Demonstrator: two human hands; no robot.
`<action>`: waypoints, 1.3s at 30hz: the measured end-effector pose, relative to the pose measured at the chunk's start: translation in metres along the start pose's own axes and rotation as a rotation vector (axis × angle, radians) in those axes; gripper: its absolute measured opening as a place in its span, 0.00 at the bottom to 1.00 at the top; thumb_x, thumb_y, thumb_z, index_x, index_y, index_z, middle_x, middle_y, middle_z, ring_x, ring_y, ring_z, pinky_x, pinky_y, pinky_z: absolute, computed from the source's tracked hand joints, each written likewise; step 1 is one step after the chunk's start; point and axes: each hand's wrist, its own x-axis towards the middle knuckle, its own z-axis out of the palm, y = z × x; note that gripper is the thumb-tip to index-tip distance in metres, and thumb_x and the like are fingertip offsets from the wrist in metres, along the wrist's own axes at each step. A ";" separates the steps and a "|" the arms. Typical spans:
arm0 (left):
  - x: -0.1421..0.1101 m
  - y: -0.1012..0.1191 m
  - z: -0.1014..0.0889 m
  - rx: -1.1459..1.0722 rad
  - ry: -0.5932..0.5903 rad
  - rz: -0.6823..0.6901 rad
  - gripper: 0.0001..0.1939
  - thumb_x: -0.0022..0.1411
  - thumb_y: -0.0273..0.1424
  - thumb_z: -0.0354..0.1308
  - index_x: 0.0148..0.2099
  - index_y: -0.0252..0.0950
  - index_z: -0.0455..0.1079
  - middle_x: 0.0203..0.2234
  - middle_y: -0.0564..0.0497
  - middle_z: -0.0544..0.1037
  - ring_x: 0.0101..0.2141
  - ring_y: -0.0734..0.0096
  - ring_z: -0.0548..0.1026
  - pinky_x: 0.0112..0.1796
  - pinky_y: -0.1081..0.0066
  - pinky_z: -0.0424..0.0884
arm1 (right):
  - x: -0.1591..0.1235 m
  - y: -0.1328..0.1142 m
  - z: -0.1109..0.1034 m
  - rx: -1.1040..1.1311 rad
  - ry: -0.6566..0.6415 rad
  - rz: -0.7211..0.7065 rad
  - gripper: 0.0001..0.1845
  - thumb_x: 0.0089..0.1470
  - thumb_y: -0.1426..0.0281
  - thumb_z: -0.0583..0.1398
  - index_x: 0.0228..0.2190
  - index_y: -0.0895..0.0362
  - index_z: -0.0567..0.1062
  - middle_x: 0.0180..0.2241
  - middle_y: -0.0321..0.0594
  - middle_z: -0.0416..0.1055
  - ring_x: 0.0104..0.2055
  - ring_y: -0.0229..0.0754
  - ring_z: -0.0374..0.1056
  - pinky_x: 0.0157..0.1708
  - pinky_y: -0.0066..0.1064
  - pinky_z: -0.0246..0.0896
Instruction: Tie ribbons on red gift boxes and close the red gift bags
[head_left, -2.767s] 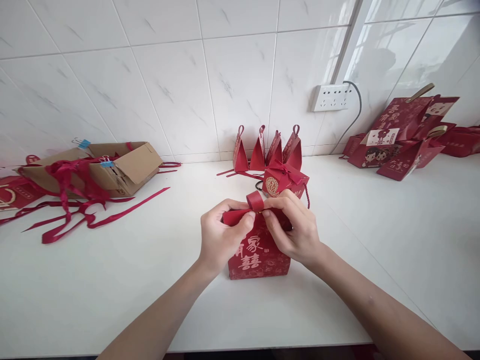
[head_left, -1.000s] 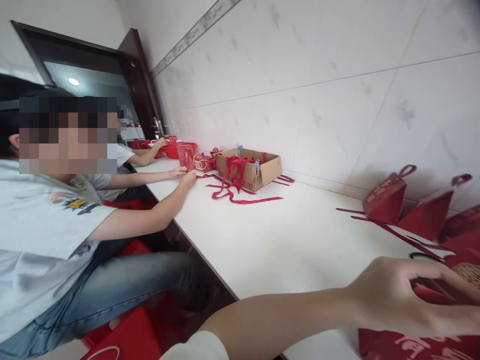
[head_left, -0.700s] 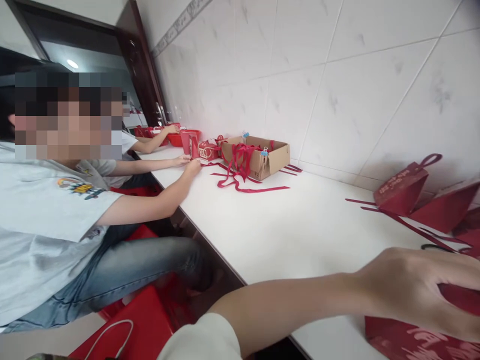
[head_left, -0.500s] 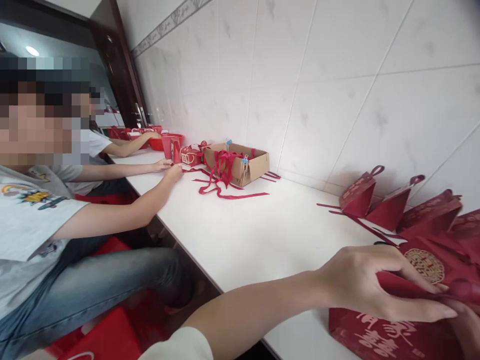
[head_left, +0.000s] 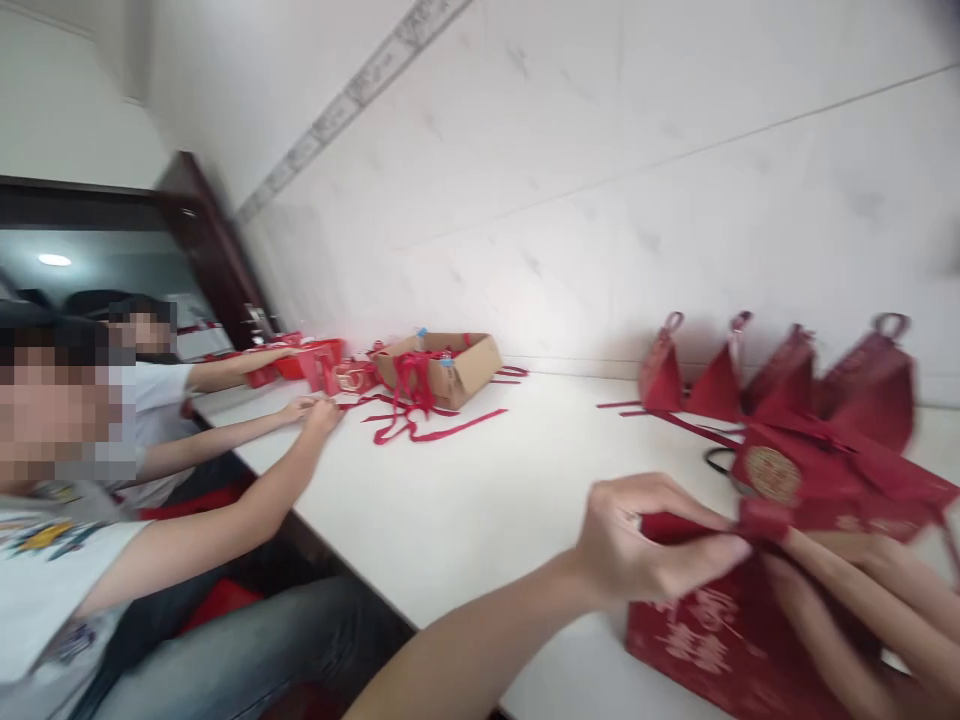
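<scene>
At the lower right a dark red paper gift box point(head_left: 694, 650) with pale printed characters stands on the white table. Thumb and forefinger of my left hand point(head_left: 637, 545) pinch together at its top edge, against a red ribbon point(head_left: 763, 520). My right hand point(head_left: 862, 600) reaches in from the right, its fingertips closed on the same ribbon; part of its grip is hidden. Just behind lies another red gift box point(head_left: 817, 480) bearing a round gold emblem.
Several red gift boxes with loops point(head_left: 716, 375) line the wall. A cardboard box point(head_left: 469, 370) spills red ribbons onto the white table point(head_left: 450, 500). At the left sits a co-worker point(head_left: 82, 570), hands over the table; another person sits beyond, near a red basin point(head_left: 289, 368).
My view has swung, shifting the scene left in the picture. Both my hands stay at the gift box's top, and the right one shows more now. A ribbon shows between my fingertips.
</scene>
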 end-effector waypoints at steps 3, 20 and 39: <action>0.000 0.006 -0.005 0.085 -0.054 -0.009 0.03 0.51 0.27 0.63 0.26 0.33 0.73 0.21 0.50 0.76 0.22 0.75 0.73 0.23 0.76 0.69 | 0.004 -0.014 -0.002 -0.187 -0.040 -0.137 0.11 0.59 0.69 0.57 0.44 0.53 0.72 0.33 0.44 0.71 0.32 0.42 0.70 0.24 0.32 0.68; 0.004 0.000 -0.008 0.374 -0.098 0.348 0.15 0.57 0.17 0.57 0.44 0.38 0.72 0.23 0.57 0.67 0.23 0.83 0.65 0.22 0.80 0.64 | 0.011 -0.021 0.003 -0.081 -0.039 -0.058 0.06 0.57 0.79 0.56 0.34 0.57 0.69 0.27 0.37 0.63 0.27 0.35 0.62 0.23 0.27 0.61; -0.001 0.003 -0.008 0.229 -0.063 0.030 0.12 0.54 0.27 0.61 0.43 0.36 0.68 0.24 0.55 0.76 0.25 0.77 0.74 0.27 0.79 0.71 | 0.014 -0.021 -0.005 0.023 -0.109 -0.070 0.08 0.56 0.79 0.55 0.37 0.57 0.69 0.28 0.38 0.63 0.29 0.37 0.62 0.24 0.28 0.62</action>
